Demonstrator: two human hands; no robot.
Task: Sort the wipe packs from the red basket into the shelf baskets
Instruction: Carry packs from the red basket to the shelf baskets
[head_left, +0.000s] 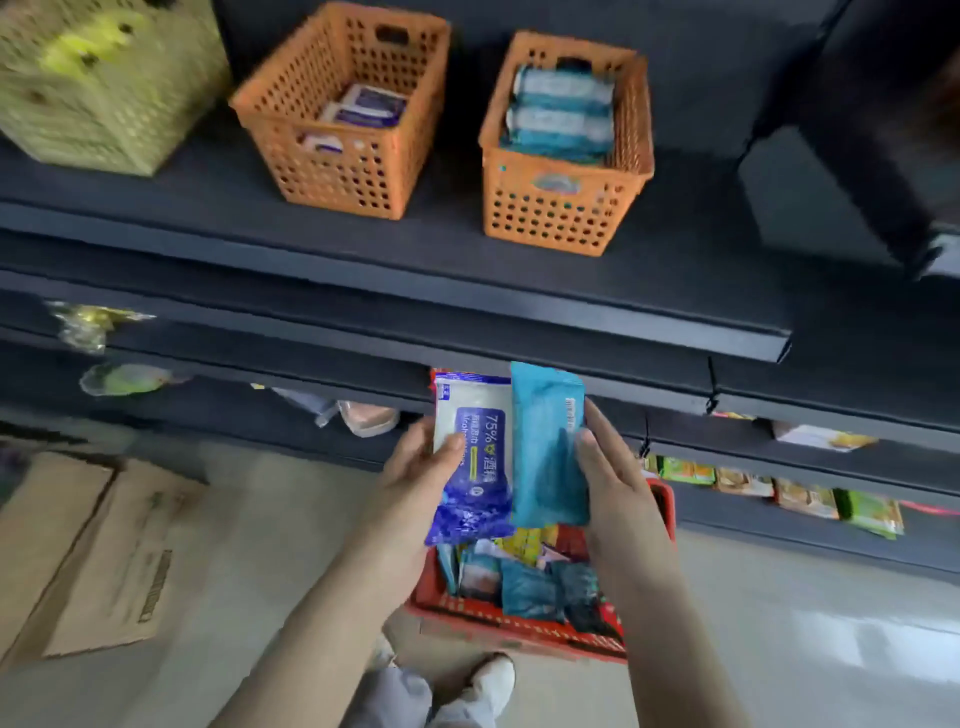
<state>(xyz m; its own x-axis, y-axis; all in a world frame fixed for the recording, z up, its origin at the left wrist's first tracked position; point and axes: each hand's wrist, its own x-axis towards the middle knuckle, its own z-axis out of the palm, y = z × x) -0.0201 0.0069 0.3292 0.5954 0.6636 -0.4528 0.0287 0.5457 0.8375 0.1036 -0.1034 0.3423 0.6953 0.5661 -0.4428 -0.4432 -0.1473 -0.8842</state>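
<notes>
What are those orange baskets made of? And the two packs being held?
The left orange basket and right orange basket look like hard plastic: stiff walls moulded with rows of holes, dull finish. The blue-and-white pack in the left hand and the teal pack in the right hand seem to be thin, soft plastic film, slightly shiny, crinkled at the ends.

white-and-blue wipe pack (475, 457), "75%" label, upright, gripped in left hand (415, 478). teal wipe pack (545, 447) upright, overlapping its edge, pinched in right hand (618, 483). red basket (498, 623) on floor below, more packs inside. On shelf: left orange basket (337, 176) holds white-blue packs, right orange basket (561, 218) teal ones.
</notes>
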